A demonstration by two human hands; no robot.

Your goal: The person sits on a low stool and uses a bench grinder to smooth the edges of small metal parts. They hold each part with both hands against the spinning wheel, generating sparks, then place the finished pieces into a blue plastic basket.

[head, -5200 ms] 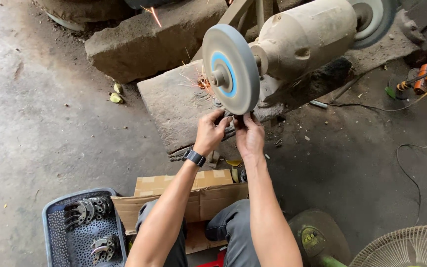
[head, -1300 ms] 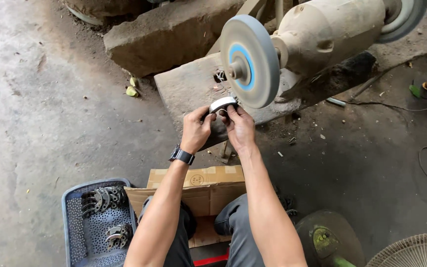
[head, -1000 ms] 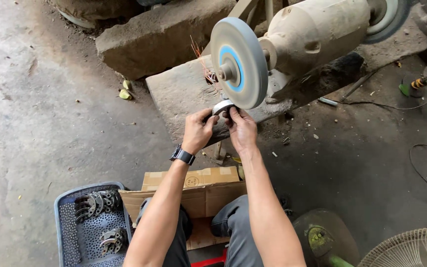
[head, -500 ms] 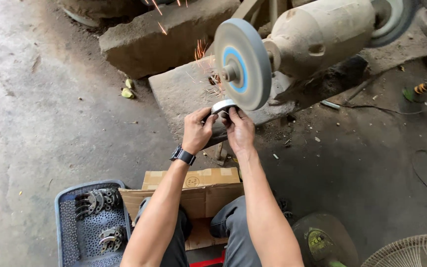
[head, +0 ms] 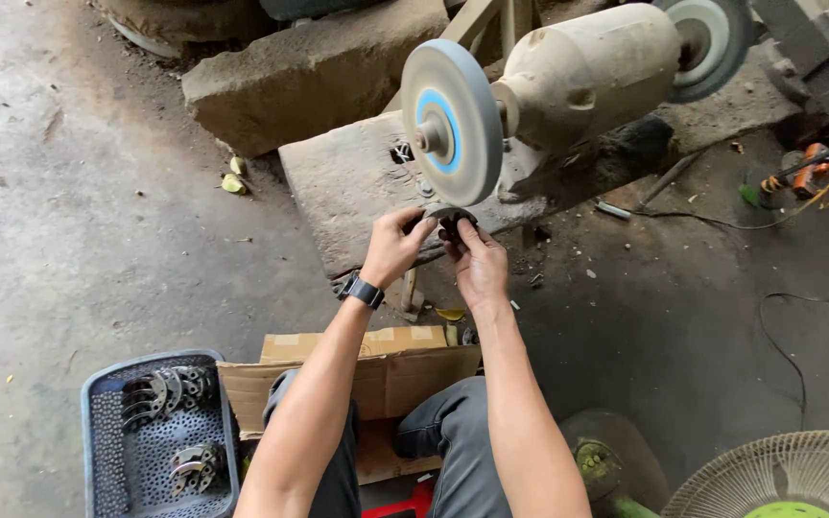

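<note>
Both hands grip a small dark metal ring-shaped part (head: pixel 452 216) just under the grey grinding wheel (head: pixel 451 121) of a beige bench grinder (head: pixel 592 73). My left hand (head: pixel 393 246), with a black watch on its wrist, holds the part's left side. My right hand (head: pixel 478 259) holds its right side. The part sits at the wheel's lower edge; whether it touches the wheel I cannot tell. No sparks show.
A blue perforated basket (head: pixel 105 443) with several metal parts stands at lower left, next to an open cardboard box (head: pixel 373 363). Concrete blocks (head: pixel 309 72) lie behind the grinder. Cables and an orange tool (head: pixel 808 175) lie at right; a fan grille (head: pixel 789 475) is at lower right.
The sparks seen half a second ago are gone. The part has dropped slightly below the wheel, and its bright ground face no longer shows.
</note>
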